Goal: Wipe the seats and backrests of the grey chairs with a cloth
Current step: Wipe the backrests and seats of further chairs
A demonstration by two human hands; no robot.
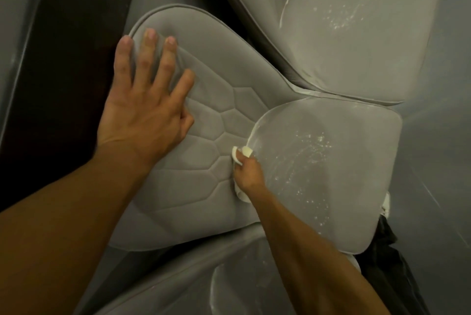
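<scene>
Left hand (142, 108) flat, fingers spread, pressing on the backrest (216, 90). Right hand (248, 174) is curled round the cloth (246, 151) at the crease. The speckled seat (331, 174) lies just to its right, so the right hand is nearer and probably sweeps rightward.

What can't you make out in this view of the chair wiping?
Head view:
cloth: mostly hidden inside the right hand.
lower chair: cut off by the bottom edge, crossed by the forearm.
black item beside the seat: too dark, partly behind the seat.
white specks: too small to identify.
</scene>
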